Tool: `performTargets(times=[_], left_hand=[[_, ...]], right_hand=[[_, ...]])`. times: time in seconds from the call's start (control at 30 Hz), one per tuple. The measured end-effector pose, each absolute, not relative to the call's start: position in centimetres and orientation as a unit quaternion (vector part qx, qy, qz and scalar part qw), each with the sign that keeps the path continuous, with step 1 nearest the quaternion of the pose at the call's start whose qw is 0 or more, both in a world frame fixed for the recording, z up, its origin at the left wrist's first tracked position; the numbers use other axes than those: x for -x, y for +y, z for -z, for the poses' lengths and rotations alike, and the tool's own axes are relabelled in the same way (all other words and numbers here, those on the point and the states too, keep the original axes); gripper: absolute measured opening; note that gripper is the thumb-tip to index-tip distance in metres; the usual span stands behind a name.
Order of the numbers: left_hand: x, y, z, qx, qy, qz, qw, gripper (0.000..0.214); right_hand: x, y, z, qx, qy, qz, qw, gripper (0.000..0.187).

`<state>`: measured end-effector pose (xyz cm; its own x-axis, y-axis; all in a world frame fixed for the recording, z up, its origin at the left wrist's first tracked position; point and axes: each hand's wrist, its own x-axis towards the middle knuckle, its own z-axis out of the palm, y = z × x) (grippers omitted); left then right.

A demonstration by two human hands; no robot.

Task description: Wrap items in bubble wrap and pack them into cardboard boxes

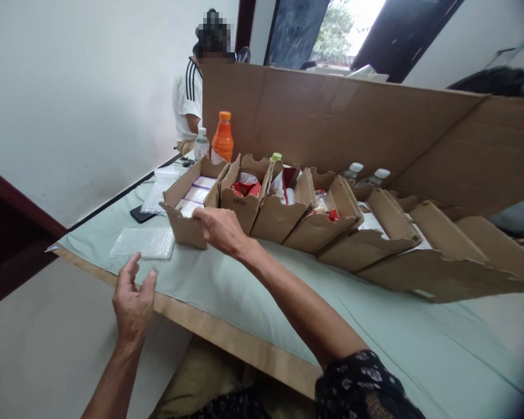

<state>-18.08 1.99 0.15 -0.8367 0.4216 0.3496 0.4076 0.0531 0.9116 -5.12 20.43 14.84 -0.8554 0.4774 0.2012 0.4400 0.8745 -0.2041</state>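
My right hand [220, 228] is at the front corner of the leftmost cardboard box [186, 231], its fingers closed over the rim. The fingertips are partly hidden inside. White packets with purple edges [195, 194] lie in a row in that box. My left hand [134, 297] is held open near the table's front edge, thumb and fingers apart, with nothing in it. Just beyond it a bubble-wrap pouch [143, 242] lies flat on the pale green cloth [244, 285].
Several more open cardboard boxes [283, 218] run to the right, some with red packets. Behind them stands a tall cardboard panel [332, 116]. An orange bottle [222, 138], a clear bottle [201, 145] and a dark phone [142, 214] are at the left. A person [190, 96] sits beyond.
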Motion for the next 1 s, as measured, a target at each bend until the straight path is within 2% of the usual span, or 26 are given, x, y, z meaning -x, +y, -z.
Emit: performTargets(times=[0.1,0.2,0.33,0.43,0.5,0.6,0.67,0.77,0.87,0.97,1.0], left_hand=[[18.2,0.8,0.2,-0.24,0.675,-0.697,0.039,0.063],[18.2,0.3,-0.2,-0.256,0.64,-0.722,0.067,0.068],[16.1,0.7,-1.1,-0.341,0.612,-0.693,0.17,0.081],[12.7,1.0,-1.1,-0.405,0.615,-0.616,0.28,0.073],[10.4,0.9,-0.9,-0.432,0.631,-0.56,0.318,0.066],[8.1,0.7,-0.3,-0.447,0.633,-0.537,0.333,0.064],[7.5,0.9,-0.2,-0.448,0.626,-0.542,0.336,0.062],[7.1,3.1,-1.0,-0.454,0.62,-0.552,0.323,0.058],[6.0,7.9,-2.8,-0.489,0.576,-0.565,0.332,0.064],[4.8,13.1,-4.1,-0.547,0.53,-0.546,0.348,0.072],[4.6,14.3,-4.2,-0.56,0.541,-0.536,0.324,0.074]], right_hand=[[0.4,17.6,-14.6,0.173,-0.972,-0.097,0.128,0.018],[-5.8,16.4,-14.1,0.18,-0.952,-0.15,0.195,0.018],[-14.6,16.9,-13.1,0.269,-0.884,-0.233,0.305,0.019],[-20.8,16.6,-11.4,0.375,-0.798,-0.284,0.377,0.019],[-24.3,15.4,-9.6,0.408,-0.746,-0.34,0.403,0.04],[-27.0,12.5,-6.4,0.411,-0.729,-0.406,0.367,0.071],[-26.8,10.7,-4.7,0.425,-0.737,-0.404,0.335,0.071],[-25.1,9.9,-3.8,0.459,-0.743,-0.36,0.329,0.055],[-24.3,11.9,-4.2,0.503,-0.715,-0.316,0.369,0.047],[-24.3,14.5,-4.2,0.555,-0.665,-0.279,0.415,0.051],[-24.4,15.0,-3.9,0.567,-0.655,-0.27,0.421,0.053]])
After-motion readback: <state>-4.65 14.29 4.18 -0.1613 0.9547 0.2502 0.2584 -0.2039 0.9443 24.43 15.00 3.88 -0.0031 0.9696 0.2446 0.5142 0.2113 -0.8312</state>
